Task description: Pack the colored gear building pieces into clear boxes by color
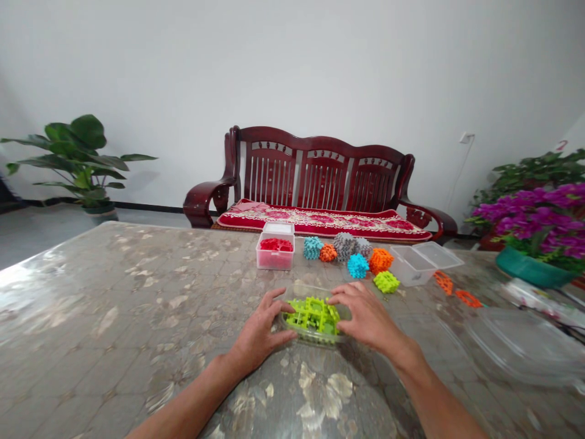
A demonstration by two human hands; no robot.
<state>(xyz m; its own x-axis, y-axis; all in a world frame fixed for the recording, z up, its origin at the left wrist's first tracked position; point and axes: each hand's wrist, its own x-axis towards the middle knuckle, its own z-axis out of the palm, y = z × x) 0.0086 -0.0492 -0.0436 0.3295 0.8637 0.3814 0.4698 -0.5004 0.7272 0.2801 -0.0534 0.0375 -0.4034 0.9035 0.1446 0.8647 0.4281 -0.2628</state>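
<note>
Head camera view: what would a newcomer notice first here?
The left hand and right hand flank lime-green interlocking plastic pieces in a clear plastic tub, front centre. Beyond them sits a dark red wooden bench, and magenta flowers in a teal pot stand at far right.

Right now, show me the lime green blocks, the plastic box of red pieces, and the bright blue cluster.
Lime green blocks (pixel 313 317), head view, middle of the pile.
Plastic box (pixel 269 261), head view, front wall.
Blue cluster (pixel 358 266), head view, its centre.
</note>
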